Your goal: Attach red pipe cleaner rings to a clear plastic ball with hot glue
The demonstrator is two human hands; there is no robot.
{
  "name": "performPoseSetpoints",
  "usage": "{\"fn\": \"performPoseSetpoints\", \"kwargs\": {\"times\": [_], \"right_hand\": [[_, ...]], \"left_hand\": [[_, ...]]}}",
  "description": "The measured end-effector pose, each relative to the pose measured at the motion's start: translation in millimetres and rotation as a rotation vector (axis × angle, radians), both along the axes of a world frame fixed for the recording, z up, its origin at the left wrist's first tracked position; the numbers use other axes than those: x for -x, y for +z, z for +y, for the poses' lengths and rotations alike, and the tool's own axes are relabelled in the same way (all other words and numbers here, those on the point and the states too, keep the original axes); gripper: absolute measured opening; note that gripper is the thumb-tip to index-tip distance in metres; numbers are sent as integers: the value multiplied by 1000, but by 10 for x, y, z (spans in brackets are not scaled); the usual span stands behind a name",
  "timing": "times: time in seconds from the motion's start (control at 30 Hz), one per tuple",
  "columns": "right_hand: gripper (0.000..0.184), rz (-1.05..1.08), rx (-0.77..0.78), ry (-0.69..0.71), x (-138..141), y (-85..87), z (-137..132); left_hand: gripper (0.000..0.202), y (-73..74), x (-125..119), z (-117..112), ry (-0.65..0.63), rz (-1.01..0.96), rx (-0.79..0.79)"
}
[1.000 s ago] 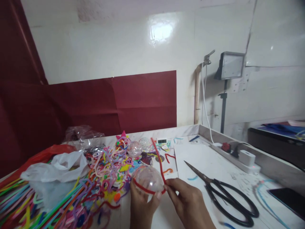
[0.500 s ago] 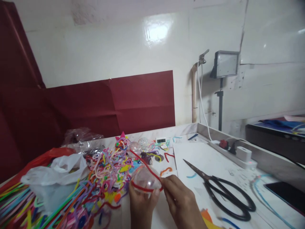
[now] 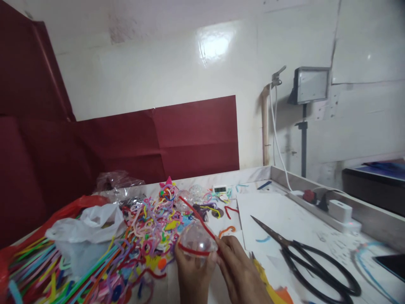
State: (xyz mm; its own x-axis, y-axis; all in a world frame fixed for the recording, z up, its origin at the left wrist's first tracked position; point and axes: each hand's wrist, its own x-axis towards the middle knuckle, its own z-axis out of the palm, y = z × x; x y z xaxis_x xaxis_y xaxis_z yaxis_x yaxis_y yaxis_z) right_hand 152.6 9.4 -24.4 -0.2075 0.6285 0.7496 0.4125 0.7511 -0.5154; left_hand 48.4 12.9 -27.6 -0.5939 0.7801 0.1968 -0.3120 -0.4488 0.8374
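Left hand (image 3: 195, 272) grips the lower part of a clear ball (image 3: 198, 237); a red pipe cleaner (image 3: 199, 218) crosses the ball's near side. Right hand (image 3: 239, 270), at the ball's right, pinches the pipe cleaner, its free end slanting up leftward.

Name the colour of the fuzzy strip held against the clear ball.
The strip is red, best seen in the head view.

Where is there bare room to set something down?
The back of the white paper sheet looks bare, between black-handled metal scissors in front and the white plastic power strip. Crowded: left of the left hand, with tangled multicoloured fuzzy stems.
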Motion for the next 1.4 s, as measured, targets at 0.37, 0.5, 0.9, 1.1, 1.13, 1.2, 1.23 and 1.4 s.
{"fn": "performPoseSetpoints", "kwargs": {"times": [0.37, 0.5, 0.9, 1.1, 1.13, 1.2, 1.23, 1.4], "right_hand": [[37, -46, -314, -221, -26, -151, 97], [39, -107, -412, -295, -89, -211, 137], [57, -98, -617, -452, -289, -96, 92], [60, -107, -623, -526, -360, -8, 50], [60, -111, -620, -536, -363, 6, 39], [60, -117, -615, -531, -361, 23, 22], [60, -120, -612, -525, -358, 25, 16], [63, -154, -581, -474, -332, -5, -8]], "left_hand": [[79, -58, 54, 6, -66, 52, 25], [82, -66, 18, -44, -108, 9, 89], [58, -142, -44, -62, -195, -149, 108], [45, -8, 60, -122, -82, -20, 152], [45, 65, 117, -147, -28, 36, 121], [46, 264, 256, -197, 88, 201, -45], [48, 386, 327, -218, 125, 322, -124], [37, 1022, 501, -237, 34, 1206, -299]]}}
